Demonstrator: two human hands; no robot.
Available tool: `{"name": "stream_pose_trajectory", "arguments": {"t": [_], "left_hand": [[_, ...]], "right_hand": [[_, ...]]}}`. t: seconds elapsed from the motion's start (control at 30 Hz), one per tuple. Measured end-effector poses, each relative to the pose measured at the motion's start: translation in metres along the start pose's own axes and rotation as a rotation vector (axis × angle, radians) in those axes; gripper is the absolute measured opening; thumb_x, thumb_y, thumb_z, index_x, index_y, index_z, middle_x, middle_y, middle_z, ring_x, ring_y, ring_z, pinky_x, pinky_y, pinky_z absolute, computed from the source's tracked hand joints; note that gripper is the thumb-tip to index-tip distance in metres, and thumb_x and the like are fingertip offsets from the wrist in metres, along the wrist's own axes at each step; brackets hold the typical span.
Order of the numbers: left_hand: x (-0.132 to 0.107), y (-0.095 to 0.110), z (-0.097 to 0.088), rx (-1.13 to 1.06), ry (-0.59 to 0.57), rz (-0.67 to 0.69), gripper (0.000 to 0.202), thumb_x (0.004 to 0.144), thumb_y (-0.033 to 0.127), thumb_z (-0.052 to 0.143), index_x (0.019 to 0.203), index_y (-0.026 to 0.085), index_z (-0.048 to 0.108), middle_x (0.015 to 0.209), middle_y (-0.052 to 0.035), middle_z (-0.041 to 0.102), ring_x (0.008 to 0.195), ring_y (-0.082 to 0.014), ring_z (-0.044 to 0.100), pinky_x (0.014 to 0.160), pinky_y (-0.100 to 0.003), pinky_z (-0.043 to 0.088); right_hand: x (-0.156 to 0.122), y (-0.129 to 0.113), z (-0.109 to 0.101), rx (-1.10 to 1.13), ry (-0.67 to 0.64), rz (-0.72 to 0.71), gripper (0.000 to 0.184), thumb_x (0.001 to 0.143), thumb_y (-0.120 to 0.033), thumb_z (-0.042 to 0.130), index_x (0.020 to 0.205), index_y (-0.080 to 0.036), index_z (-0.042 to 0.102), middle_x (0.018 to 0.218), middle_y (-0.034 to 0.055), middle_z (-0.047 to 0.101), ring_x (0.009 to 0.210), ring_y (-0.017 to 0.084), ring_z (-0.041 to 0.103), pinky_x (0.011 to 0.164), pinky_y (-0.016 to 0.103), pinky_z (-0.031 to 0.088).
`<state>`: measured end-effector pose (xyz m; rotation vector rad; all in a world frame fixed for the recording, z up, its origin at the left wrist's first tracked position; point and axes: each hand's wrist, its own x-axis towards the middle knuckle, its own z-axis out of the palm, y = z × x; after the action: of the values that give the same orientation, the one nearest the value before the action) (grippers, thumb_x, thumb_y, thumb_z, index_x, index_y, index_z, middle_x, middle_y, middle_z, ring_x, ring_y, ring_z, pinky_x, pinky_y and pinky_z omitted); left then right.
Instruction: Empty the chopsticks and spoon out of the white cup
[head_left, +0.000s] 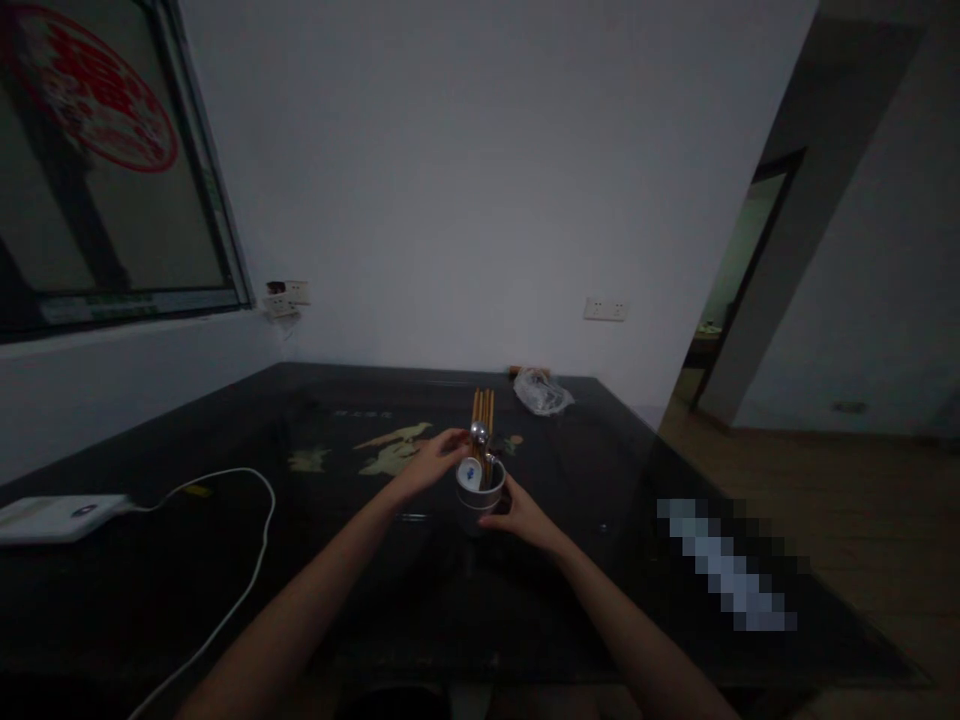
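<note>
In the middle of the table stands a white utensil cup (480,500) with a thin line around it. Out of it stick several wooden chopsticks (484,408), shiny metal spoons (478,432) and a white spoon with a blue mark (470,474). My right hand (525,515) grips the cup's right side, thumb in front and fingers partly hidden behind. At the upper left of the cup is my left hand (439,457), fingers stretched toward the metal spoons and chopsticks. Whether its fingertips touch them is hard to see in the dim light.
A crumpled clear plastic bag (541,392) lies near the wall at the back of the dark table (585,590). On the left are a white box-like device (64,518) and its white cable (262,540). A pixelated patch (724,565) covers something on the right.
</note>
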<state>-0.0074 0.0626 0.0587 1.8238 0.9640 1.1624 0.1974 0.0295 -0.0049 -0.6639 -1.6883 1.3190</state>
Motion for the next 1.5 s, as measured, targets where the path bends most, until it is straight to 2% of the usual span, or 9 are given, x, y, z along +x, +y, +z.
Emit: {"name": "stream_pose_trajectory", "arguments": {"t": [0.13,0.27,0.4,0.6,0.8,1.03,1.2,1.33,1.5], "left_hand": [[0.007,0.002,0.018,-0.078,-0.011,-0.052,0.035,0.076,0.033,0.06,0.107,0.015,0.059,0.109,-0.01,0.066,0.101,-0.0232,0.062,0.091,-0.039,0.046],[0.006,0.003,0.026,-0.128,0.078,-0.086,0.028,0.077,0.032,0.057,0.098,0.014,0.06,0.101,-0.0077,0.068,0.096,-0.0232,0.063,0.087,-0.038,0.048],[0.003,0.002,0.031,-0.151,0.143,-0.092,0.026,0.074,0.028,0.058,0.095,0.014,0.061,0.095,-0.0059,0.069,0.091,-0.0231,0.063,0.085,-0.037,0.049],[-0.003,0.004,0.028,-0.112,0.134,-0.067,0.03,0.075,0.028,0.056,0.101,0.014,0.061,0.101,-0.0054,0.068,0.096,-0.024,0.062,0.088,-0.038,0.048],[-0.007,0.006,0.02,-0.117,0.044,-0.089,0.035,0.078,0.038,0.057,0.103,0.015,0.06,0.104,-0.0068,0.067,0.1,-0.0249,0.061,0.088,-0.038,0.048],[0.0,0.004,0.025,-0.233,-0.037,-0.097,0.043,0.075,0.038,0.065,0.11,0.015,0.056,0.109,-0.0085,0.065,0.1,-0.0226,0.061,0.089,-0.036,0.047],[0.019,0.002,0.021,-0.321,-0.231,-0.276,0.043,0.068,0.036,0.073,0.102,0.012,0.061,0.097,-0.0094,0.07,0.087,-0.0207,0.065,0.079,-0.034,0.05],[0.03,0.003,0.02,-0.395,-0.412,-0.276,0.04,0.064,0.034,0.076,0.096,0.012,0.066,0.099,-0.0118,0.07,0.089,-0.0217,0.066,0.083,-0.035,0.05],[0.033,0.001,0.026,-0.422,-0.485,-0.286,0.042,0.065,0.033,0.076,0.1,0.013,0.067,0.106,-0.0121,0.069,0.091,-0.0215,0.066,0.084,-0.035,0.05]], "right_hand": [[0.0,-0.002,0.001,-0.016,0.016,-0.014,0.094,0.053,-0.024,0.085,0.134,-0.024,0.039,0.136,0.0103,0.049,0.123,0.027,0.048,0.107,0.046,0.034],[-0.001,-0.004,0.002,-0.032,0.032,-0.016,0.092,0.052,-0.023,0.085,0.133,-0.022,0.041,0.134,0.0115,0.05,0.123,0.028,0.049,0.106,0.046,0.034],[-0.001,-0.006,0.002,-0.023,0.033,-0.003,0.09,0.051,-0.024,0.085,0.131,-0.022,0.043,0.131,0.0112,0.053,0.12,0.027,0.052,0.106,0.047,0.034],[0.0,-0.002,0.001,-0.034,0.03,-0.019,0.09,0.052,-0.025,0.084,0.132,-0.022,0.043,0.132,0.0107,0.053,0.12,0.027,0.051,0.105,0.046,0.036],[0.0,0.0,0.0,-0.03,0.025,-0.018,0.09,0.054,-0.025,0.084,0.133,-0.022,0.042,0.134,0.0108,0.051,0.122,0.027,0.05,0.105,0.046,0.037],[0.001,0.004,0.0,-0.013,0.032,-0.024,0.092,0.053,-0.025,0.084,0.134,-0.022,0.04,0.134,0.0111,0.051,0.121,0.026,0.051,0.106,0.046,0.036],[0.0,0.001,0.0,-0.072,0.037,-0.039,0.091,0.054,-0.026,0.084,0.134,-0.022,0.041,0.135,0.0107,0.05,0.123,0.027,0.049,0.107,0.047,0.034],[-0.001,-0.001,0.0,-0.09,0.032,-0.052,0.092,0.054,-0.027,0.083,0.136,-0.023,0.04,0.136,0.0104,0.049,0.125,0.028,0.047,0.107,0.047,0.033],[0.0,0.0,0.0,-0.071,0.026,-0.051,0.094,0.055,-0.027,0.083,0.137,-0.022,0.038,0.137,0.0113,0.048,0.124,0.027,0.048,0.106,0.046,0.035]]}}
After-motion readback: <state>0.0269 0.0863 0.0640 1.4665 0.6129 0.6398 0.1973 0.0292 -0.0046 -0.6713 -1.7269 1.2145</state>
